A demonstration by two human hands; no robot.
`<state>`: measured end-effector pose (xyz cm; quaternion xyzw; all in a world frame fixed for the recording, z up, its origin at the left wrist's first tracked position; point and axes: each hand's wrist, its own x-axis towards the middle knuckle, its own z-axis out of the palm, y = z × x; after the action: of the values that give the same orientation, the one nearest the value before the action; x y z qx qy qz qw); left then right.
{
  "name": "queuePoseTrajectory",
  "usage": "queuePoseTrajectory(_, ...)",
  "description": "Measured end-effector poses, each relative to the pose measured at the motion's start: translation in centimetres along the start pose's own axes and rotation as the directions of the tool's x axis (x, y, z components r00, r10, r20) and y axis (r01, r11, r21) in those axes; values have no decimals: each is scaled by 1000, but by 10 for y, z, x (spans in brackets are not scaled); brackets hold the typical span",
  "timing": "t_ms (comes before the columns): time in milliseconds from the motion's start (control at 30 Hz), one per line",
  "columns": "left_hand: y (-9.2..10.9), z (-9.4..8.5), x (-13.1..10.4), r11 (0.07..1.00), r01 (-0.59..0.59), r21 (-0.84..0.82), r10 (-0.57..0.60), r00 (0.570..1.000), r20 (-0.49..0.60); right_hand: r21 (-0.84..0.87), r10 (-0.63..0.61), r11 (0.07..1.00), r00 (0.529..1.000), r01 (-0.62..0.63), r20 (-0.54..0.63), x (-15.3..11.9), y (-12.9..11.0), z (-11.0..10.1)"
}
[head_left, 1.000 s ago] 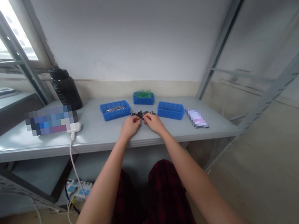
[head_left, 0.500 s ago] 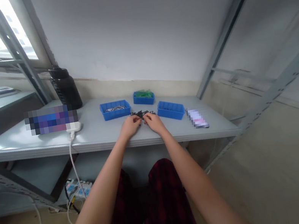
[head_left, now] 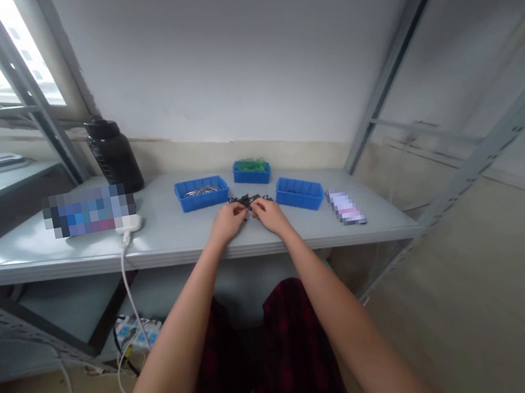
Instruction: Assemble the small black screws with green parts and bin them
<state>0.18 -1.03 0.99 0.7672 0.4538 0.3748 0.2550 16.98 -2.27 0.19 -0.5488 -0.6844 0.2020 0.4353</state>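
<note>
Hands, two, bare: left hand and right hand, nearly meeting at the near side of a loose heap of small black parts on the grey bench. Fingers of both: curled inward, tips drawn close together; whether either set grips a part, cannot tell at this size. Forearms reach in from the near edge; the close, mirrored pose probably serves fine two-handed handling.

Bins, blue plastic, three, ranged around the heap, presumably to keep contents sorted and within easy reach. Left bin: slender metal pieces. Rear bin: green pieces, risen above the rim. Right bin: set at a slant beside the right hand, ribbed inner wall showing. The heap lies between them, likely so that both hands share it.

Sundries: phone, lying flat, right; black bottle, upright, back left; white plug with cable, near the front edge.

Changes against the earlier frame: a very slight shift of view; hands, heap and bins otherwise match, with no clear movement of any part.
</note>
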Motion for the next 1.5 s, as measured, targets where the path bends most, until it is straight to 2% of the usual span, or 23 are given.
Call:
queuePoseTrajectory(433,-2,1,1,1000,-4,-6,4,1000,-5,-19,-5,1000,1000,5,2,-1,-2,-1)
queuePoseTrajectory(633,-2,1,2,1000,-13,-20,12,999,-49,-22,-29,999,999,28,-29,-1,-2,-1)
queuePoseTrajectory(800,-3,3,3,987,-101,-123,82,985,-154,-12,-97,995,995,97,4,-2,-6,-2)
queuePoseTrajectory(967,-1,4,3,958,-105,-267,64,985,-161,17,-129,992,991,129,26,-5,-10,-2)
queuePoseTrajectory(1167,-1,3,3,983,-114,-141,98,988,-116,76,-113,991,994,112,4,-4,-10,-4)
queuePoseTrajectory(1300,-2,2,4,990,-113,-81,108,992,-66,107,-112,989,992,106,50,-2,-9,-5)
queuePoseTrajectory(1400,-1,1,4,991,-114,-68,111,993,-39,94,-81,993,994,74,76,0,-9,-4)
queuePoseTrajectory(1500,1,1,4,996,-79,-28,78,996,-43,46,-22,999,999,20,41,6,-7,-13)
